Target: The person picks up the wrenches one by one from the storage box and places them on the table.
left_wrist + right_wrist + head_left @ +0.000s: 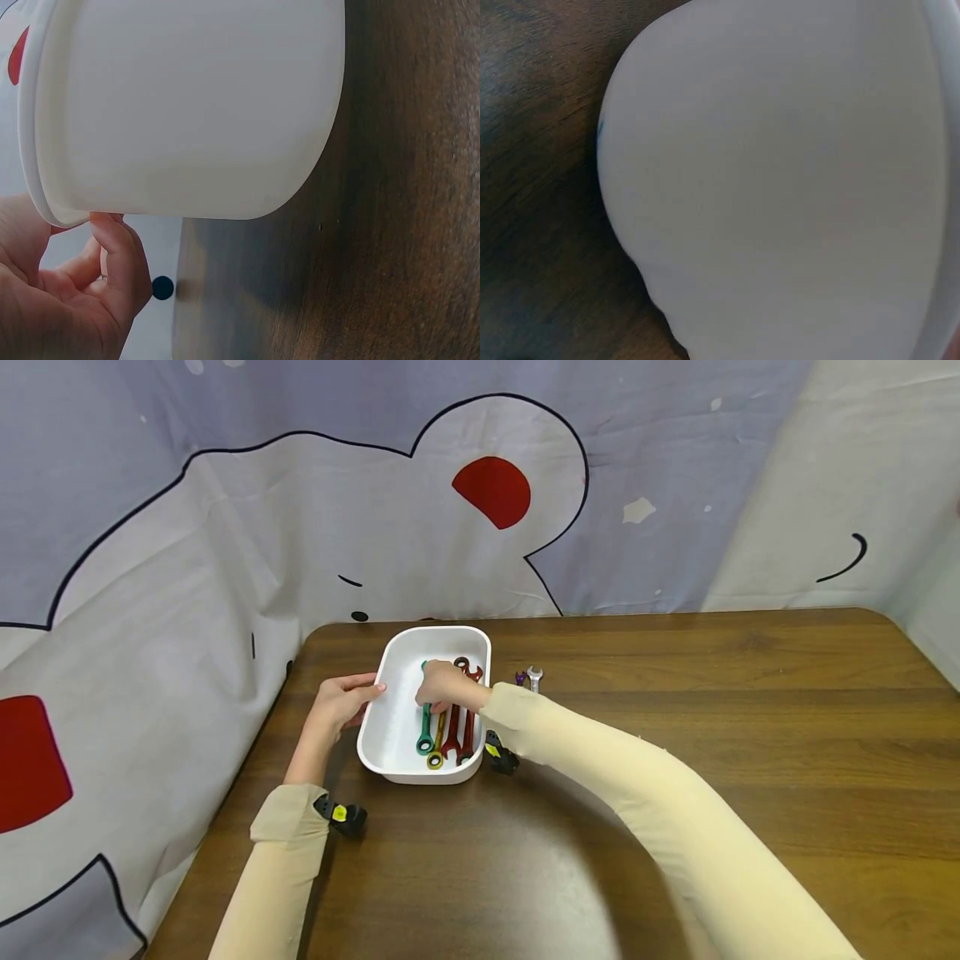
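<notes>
My left hand [341, 702] grips the left rim of a white plastic tub [392, 752], thumb over the edge. In the left wrist view the left hand's fingers [124, 255] curl beneath the rim. Inside the tub my right hand [450, 685] reaches down and pinches a green wrench [425, 731], covering its middle. Beside that wrench lie a yellow wrench [436, 752] and red wrenches [452, 739], their middles partly hidden by the right hand. Only the tub's outer wall [780, 180] fills most of the right wrist view.
On the wooden table [720, 693], just right of the tub, lie a silver wrench [535, 677] and a small purple wrench [521, 677], partly hidden behind the right sleeve [600, 760]. A printed curtain [300, 527] hangs along the back and left edges.
</notes>
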The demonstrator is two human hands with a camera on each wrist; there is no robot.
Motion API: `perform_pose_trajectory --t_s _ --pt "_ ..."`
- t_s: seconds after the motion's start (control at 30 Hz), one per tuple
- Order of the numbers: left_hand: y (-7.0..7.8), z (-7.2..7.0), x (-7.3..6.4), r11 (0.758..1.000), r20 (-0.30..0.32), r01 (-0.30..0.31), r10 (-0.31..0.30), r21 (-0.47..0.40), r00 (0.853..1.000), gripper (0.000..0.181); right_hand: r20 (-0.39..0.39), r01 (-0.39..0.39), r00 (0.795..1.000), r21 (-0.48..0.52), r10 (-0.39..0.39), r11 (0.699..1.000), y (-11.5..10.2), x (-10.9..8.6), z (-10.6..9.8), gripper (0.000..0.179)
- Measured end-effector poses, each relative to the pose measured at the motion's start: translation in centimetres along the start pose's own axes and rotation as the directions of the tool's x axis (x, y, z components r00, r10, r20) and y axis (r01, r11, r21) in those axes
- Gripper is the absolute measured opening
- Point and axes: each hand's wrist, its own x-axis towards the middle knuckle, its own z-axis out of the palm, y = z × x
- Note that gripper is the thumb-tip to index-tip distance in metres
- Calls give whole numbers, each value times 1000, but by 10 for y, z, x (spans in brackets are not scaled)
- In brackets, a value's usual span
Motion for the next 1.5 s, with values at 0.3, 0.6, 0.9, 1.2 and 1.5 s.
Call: perform_pose_trajectory --t_s 0.3,0.6,0.9,1.2,1.5 --pt "0 0 0 1000 -3 -16 16 -20 1000 51 11 -47 999 24 47 999 -3 4 1 24" --pt "1 0 -2 1000 -10 -17 17 17 1000 51 -37 -60 997 25 61 998 -4 7 5 34" --pt "-1 1 -2 999 -5 -30 30 29 1000 51 -97 -95 990 41 98 995 -5 9 7 38" --pt "-1 1 -2 999 -5 -32 32 32 999 51 -102 -110 988 27 112 994 -4 9 7 41" --pt "1 0 -2 1000 4 -15 15 10 1000 51 -128 -123 984 25 126 992 -6 8 10 40"
